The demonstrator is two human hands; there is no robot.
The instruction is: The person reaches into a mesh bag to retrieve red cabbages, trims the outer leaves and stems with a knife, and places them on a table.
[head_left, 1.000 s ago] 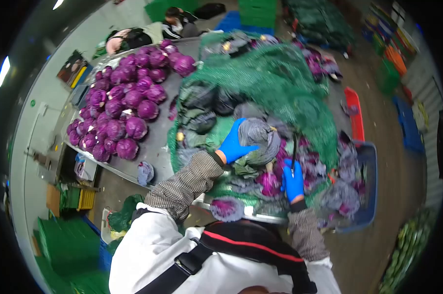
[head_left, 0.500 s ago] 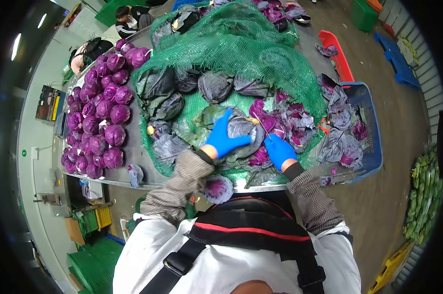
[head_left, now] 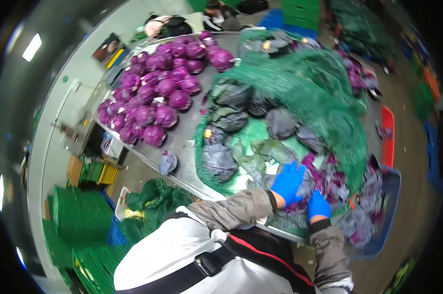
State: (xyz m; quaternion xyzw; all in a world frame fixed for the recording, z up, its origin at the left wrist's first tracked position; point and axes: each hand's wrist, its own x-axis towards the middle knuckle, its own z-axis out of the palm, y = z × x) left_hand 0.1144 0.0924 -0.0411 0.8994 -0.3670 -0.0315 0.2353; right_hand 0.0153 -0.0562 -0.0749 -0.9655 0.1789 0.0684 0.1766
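My left hand (head_left: 289, 183), in a blue glove, lies with fingers spread on a red cabbage (head_left: 307, 184) that it mostly covers. Just to its right, my gloved right hand (head_left: 318, 205) is closed around a knife, whose thin blade barely shows here. Loose purple leaves (head_left: 335, 179) surround both hands on the green mesh sack (head_left: 300, 81). Beyond them are several untrimmed cabbages with dark outer leaves, among them one dark cabbage (head_left: 281, 123) near the sack's fold.
Peeled purple cabbages (head_left: 166, 116) are heaped on the left of the metal table (head_left: 192, 169). A small cabbage (head_left: 168, 162) sits by the front edge. At the right stand a blue crate (head_left: 389, 215) with leaves and a red crate (head_left: 387, 137). A person (head_left: 221, 17) is at the back.
My view has swung left, so the table and both hands appear farther right and lower. My left hand has moved over the cabbage, closer to my right hand. The knife blade shows less.
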